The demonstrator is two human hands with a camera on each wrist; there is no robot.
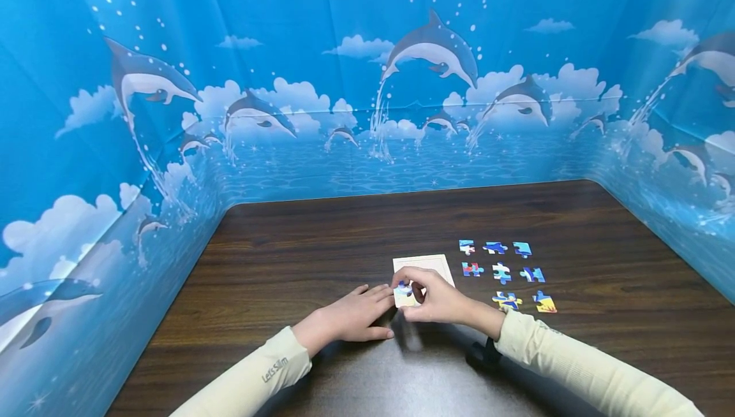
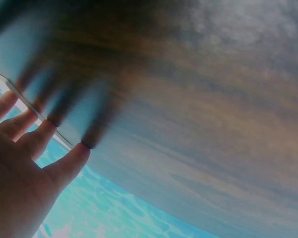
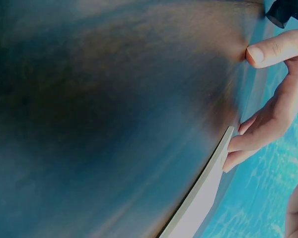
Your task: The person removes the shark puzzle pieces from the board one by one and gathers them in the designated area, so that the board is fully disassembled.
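Note:
A pale square puzzle board (image 1: pixel 419 262) lies on the table. At its near left corner is a jigsaw puzzle piece (image 1: pixel 404 289), white and blue, partly covered by fingers. My right hand (image 1: pixel 439 297) reaches over the board with curled fingers and holds that piece; the thumb stays low at the board's near edge. My left hand (image 1: pixel 358 315) rests on the table with straight fingers, their tips at the board's left edge. In the left wrist view, spread fingers (image 2: pixel 67 166) touch beside the board. From the right wrist, the board's corner (image 3: pixel 208 188) shows against fingertips.
Several loose puzzle pieces, among them a red-and-blue one (image 1: pixel 472 269) and a yellow one (image 1: pixel 544 302), lie in rows right of the board. The dark wooden table (image 1: pixel 310 232) is bordered by a blue dolphin-print curtain (image 1: pixel 287 168) at the back and sides.

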